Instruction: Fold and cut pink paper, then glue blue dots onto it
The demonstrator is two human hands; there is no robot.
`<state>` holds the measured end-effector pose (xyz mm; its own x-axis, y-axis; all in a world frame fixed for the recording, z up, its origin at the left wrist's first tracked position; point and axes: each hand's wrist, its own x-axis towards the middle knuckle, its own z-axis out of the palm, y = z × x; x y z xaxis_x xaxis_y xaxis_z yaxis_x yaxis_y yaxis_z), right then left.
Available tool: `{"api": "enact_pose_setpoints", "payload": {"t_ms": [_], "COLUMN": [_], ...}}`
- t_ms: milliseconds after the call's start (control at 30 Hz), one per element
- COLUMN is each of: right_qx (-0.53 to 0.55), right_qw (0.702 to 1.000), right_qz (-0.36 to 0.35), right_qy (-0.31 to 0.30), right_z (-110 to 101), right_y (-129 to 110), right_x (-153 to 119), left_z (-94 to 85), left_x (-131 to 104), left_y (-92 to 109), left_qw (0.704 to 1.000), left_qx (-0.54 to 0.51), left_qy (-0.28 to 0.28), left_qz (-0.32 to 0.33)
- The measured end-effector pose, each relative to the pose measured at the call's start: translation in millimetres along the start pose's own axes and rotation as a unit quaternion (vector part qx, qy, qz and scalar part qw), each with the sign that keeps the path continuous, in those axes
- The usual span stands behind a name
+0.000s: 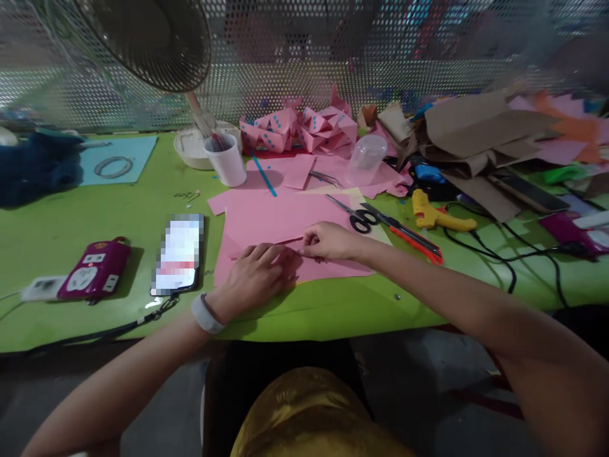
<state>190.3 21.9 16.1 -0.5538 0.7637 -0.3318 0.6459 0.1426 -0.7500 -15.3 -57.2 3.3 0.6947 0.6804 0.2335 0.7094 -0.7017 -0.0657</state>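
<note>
On the table's near middle lie pink paper sheets (266,216). My right hand (328,242) pinches the edge of a narrow folded piece of pink paper (290,241) between thumb and fingertips. Close by on its left, my left hand (259,274) bends over the same piece and presses it down; its fingertips are partly hidden. Beyond my right hand are black-handled scissors (362,220), slightly open, and a red and black utility knife (404,233).
A phone (179,254) and purple power strip (98,270) lie left. Behind stand a fan (152,38), white cup (227,162), folded pink paper shapes (304,127) and clear plastic cup (366,158). A yellow glue gun (440,216), cables and brown paper (476,130) are right.
</note>
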Motion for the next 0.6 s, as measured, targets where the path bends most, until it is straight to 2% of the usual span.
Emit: {"api": "enact_pose_setpoints", "payload": {"t_ms": [433,600], "right_qx": [0.077,0.095], "right_qw": [0.994,0.992], "right_qz": [0.029,0.049], "right_qy": [-0.066,-0.073], "right_z": [-5,-6], "right_y": [5,4], "right_x": [9,9], "left_z": [4.2,-9.1], "left_x": [-4,-16], "left_y": [-4,-11], "left_qw": [1.0,0.999], "left_qx": [-0.005,0.005], "left_qy": [-0.029,-0.046], "left_qz": [-0.002,0.015]}}
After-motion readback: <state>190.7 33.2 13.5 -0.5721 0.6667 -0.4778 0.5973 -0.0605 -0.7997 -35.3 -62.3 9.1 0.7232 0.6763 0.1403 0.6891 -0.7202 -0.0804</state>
